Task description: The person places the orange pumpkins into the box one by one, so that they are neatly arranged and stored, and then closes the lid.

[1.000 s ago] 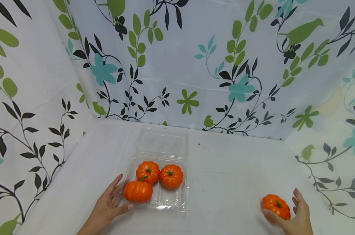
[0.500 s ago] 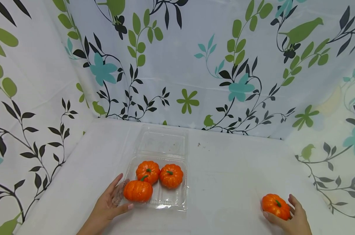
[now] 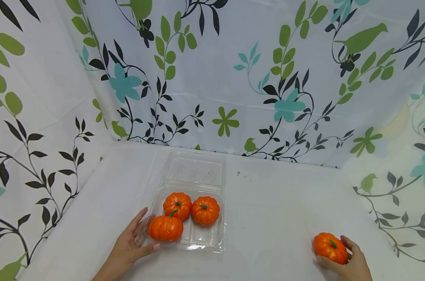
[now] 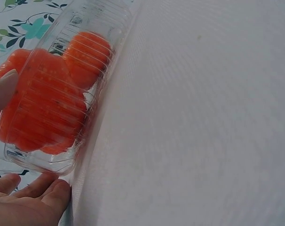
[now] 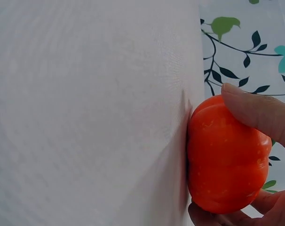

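Several small orange pumpkins with green stems are in view. Three, among them the front-left pumpkin (image 3: 165, 228), sit in a clear plastic clamshell container (image 3: 205, 245), its lid folded back. At the container's front-left corner, my left hand (image 3: 133, 242) holds it, fingers along the left side and thumb at the front edge. Far to the right, my right hand (image 3: 352, 260) grips another pumpkin (image 3: 327, 246) on the white table. In the right wrist view that pumpkin (image 5: 227, 155) lies between thumb and fingers, its underside close to the tabletop.
The white-covered table (image 3: 268, 210) stretches between the container and the right-hand pumpkin. A few small dark specks (image 3: 238, 173) lie toward the back. Patterned cloth (image 3: 226, 78) with leaves and birds hangs behind and on both sides.
My right hand's fingers have closed in from beside the pumpkin onto its right side. The left hand and the container have stayed in place.
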`<state>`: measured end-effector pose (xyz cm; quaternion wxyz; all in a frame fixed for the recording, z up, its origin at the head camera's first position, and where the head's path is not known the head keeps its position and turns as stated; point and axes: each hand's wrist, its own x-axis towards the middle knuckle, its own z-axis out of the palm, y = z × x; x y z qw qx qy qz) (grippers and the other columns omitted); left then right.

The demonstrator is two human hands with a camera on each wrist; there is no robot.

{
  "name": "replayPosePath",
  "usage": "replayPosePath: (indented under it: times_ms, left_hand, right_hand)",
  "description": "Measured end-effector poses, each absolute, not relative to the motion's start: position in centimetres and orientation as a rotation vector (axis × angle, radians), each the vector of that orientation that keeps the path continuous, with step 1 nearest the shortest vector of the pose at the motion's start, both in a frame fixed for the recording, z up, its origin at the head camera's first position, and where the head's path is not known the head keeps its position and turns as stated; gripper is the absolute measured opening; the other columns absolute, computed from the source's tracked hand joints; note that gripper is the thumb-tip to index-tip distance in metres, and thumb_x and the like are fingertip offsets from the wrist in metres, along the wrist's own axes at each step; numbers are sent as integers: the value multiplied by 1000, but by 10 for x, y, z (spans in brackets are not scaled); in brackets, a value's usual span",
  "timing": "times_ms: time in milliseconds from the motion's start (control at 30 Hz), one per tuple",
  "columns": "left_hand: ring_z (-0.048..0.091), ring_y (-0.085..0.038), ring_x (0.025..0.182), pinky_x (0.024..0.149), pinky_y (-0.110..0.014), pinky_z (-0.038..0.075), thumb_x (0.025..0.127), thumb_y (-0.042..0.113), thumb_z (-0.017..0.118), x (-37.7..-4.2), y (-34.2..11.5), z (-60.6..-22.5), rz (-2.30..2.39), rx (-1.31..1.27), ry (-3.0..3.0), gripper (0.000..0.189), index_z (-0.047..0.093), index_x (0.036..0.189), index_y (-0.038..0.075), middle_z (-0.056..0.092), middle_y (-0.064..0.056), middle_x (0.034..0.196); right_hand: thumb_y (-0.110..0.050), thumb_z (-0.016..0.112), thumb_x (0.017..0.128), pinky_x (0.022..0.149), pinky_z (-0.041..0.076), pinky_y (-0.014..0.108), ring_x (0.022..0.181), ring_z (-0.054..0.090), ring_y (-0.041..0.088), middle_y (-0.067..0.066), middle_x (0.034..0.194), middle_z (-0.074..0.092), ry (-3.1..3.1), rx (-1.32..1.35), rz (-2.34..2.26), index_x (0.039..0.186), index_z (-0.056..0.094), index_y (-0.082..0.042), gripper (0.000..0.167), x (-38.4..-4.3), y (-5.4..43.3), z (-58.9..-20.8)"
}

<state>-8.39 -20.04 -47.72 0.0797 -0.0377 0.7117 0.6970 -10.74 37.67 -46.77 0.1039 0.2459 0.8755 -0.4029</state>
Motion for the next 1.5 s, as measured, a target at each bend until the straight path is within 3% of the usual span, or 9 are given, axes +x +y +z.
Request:
replayPosePath:
  times_ms: [167,433,733,1000,1100,1233,1300,1400,1500]
  left_hand:
    - [25,-36,149,110,-37,34,86,8,80,-84,-201,-478,2091,-111,2126,101,15,163,18,32,-18,161]
    - [21,-34,149,101,-14,37,86,6,80,-82,-200,-478,2106,-84,2134,101,16,163,17,31,-19,161]
    - [20,-35,150,100,-12,37,85,4,80,-82,-200,-479,2127,-67,2125,101,15,163,15,30,-21,161]
    - [19,-35,151,100,-13,38,86,6,80,-83,-201,-479,2122,-85,2114,102,15,163,17,28,-20,162]
    - [24,-27,150,101,-13,38,86,6,80,-83,-201,-480,2117,-82,2121,101,15,163,17,29,-20,162]
    - [37,0,137,101,-13,38,86,6,79,-83,-201,-481,2118,-77,2132,100,16,163,18,31,-20,161]
    - [37,-2,139,101,-14,39,86,7,80,-83,-201,-480,2113,-85,2133,101,16,163,18,31,-20,161]
    - [30,-21,147,102,-15,39,86,8,80,-83,-201,-480,2103,-93,2131,101,15,163,18,30,-19,162]
    - [22,-33,149,103,-17,39,86,8,80,-83,-201,-480,2096,-97,2131,101,15,163,19,30,-18,162]
  right_hand:
    - [-52,92,67,106,37,68,124,32,55,41,149,13,2593,735,-1162,156,5,10,139,-107,375,-469]
    - [-46,94,66,106,38,66,126,31,54,39,151,15,2571,729,-1224,158,7,7,137,-108,367,-467]
    - [-42,91,74,108,39,62,132,33,51,33,155,21,2617,558,-1257,159,13,3,123,-110,353,-459]
    - [-41,87,79,106,47,48,136,38,43,23,158,29,2652,385,-1271,158,24,-5,108,-108,336,-451]
    - [-42,88,78,109,41,54,136,38,43,24,158,27,2642,368,-1308,159,26,-9,107,-107,329,-450]
    - [-38,89,77,109,43,51,135,40,46,23,157,27,2653,326,-1356,159,31,-13,103,-106,319,-449]
    - [-33,89,79,104,49,36,134,42,48,23,156,30,2680,268,-1385,158,33,-13,99,-105,315,-449]
    - [-25,88,80,92,51,18,130,48,47,20,151,37,2712,181,-1418,157,34,-11,95,-105,308,-448]
    - [-20,88,80,90,50,16,130,49,44,18,150,40,2688,142,-1477,156,32,-10,95,-105,300,-446]
